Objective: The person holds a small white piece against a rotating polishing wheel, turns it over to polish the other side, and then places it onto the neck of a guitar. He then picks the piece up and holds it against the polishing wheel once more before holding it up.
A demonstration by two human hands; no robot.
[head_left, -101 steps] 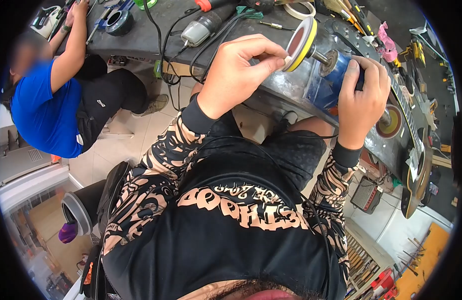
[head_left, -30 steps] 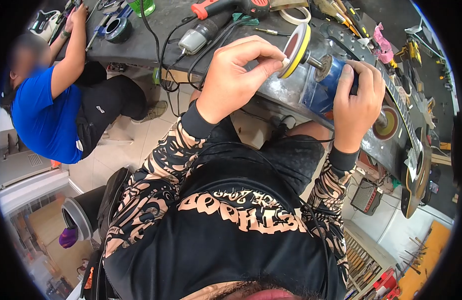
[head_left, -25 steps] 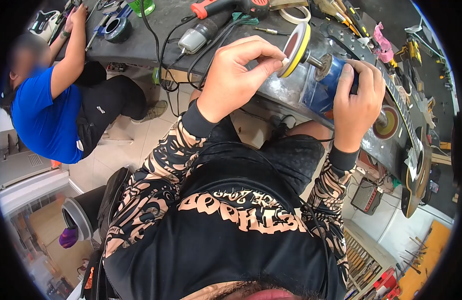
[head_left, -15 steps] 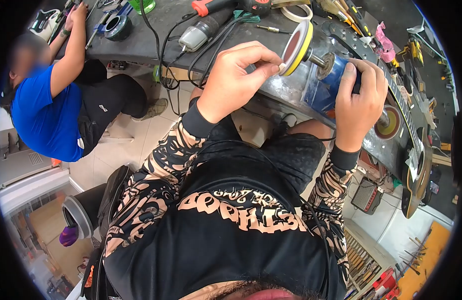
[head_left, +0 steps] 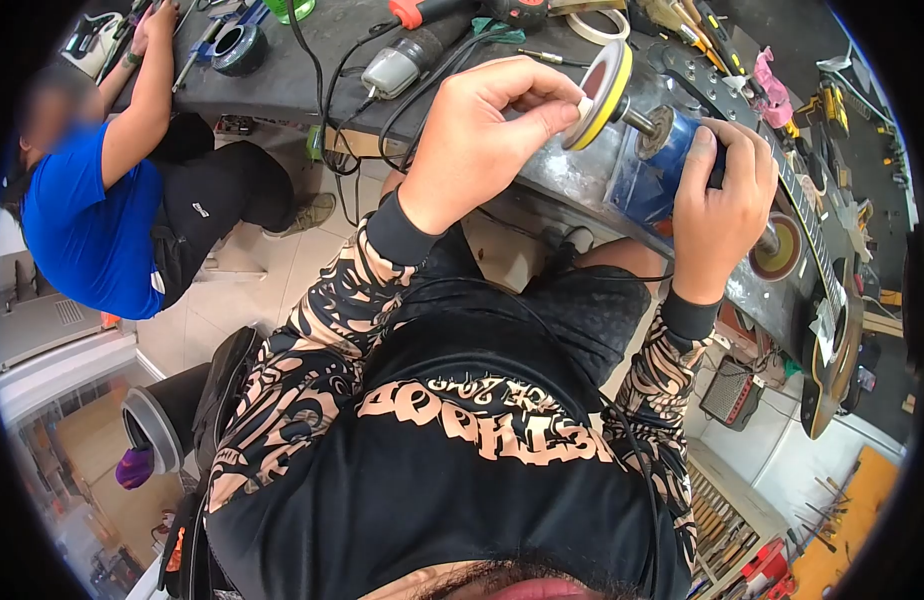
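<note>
The left hand [head_left: 490,135] pinches a small white piece [head_left: 585,106] between thumb and fingertips, right at the face of a yellow-rimmed sanding disc [head_left: 604,90]; whether piece and disc touch is too fine to tell. The right hand [head_left: 727,205] lies over the blue motor housing [head_left: 644,185], thumb apart from its bent fingers. A spindle [head_left: 638,122] joins disc and housing, and a second disc [head_left: 777,250] stands beyond the right hand. The step in hand looks like presenting the piece's edge to the abrasive; the next move would call for light, even pressure, with fingertips clear of the disc. Farther out on the counter [head_left: 282,95] are a grey-bodied power tool [head_left: 394,70], a tape roll [head_left: 582,32] and a guitar neck [head_left: 817,235]. A person in a blue shirt [head_left: 92,220] sits at the left.
</note>
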